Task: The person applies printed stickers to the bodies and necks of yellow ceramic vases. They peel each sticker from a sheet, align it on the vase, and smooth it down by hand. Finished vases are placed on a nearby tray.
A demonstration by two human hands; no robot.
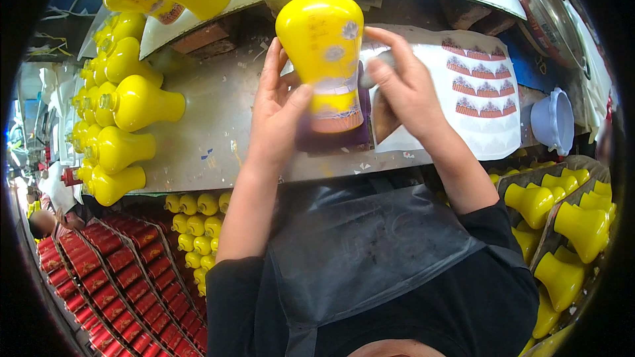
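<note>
A glossy yellow bottle [319, 20] with grey flower decals and a patterned band near its base lies in front of me, neck pointing away. Beneath its lower part is a dark purple pad [331, 142]. My left hand [281, 109] is closed around the bottle's left side, thumb on the front and fingers along the edge. At the right side is my right hand [407, 86], its index finger by the bottle's edge. A small grey thing, blurred and partly hidden, shows at its thumb; I cannot make out what it is.
A decal sheet [486, 129] lies on the worktable [205, 112] at right, beside a pale purple tub [553, 121]. Yellow bottles [145, 102] are stacked at left, with more in crates [552, 225] at lower right. Red cylinders [126, 277] fill racks at lower left. A person [56, 215] is beyond.
</note>
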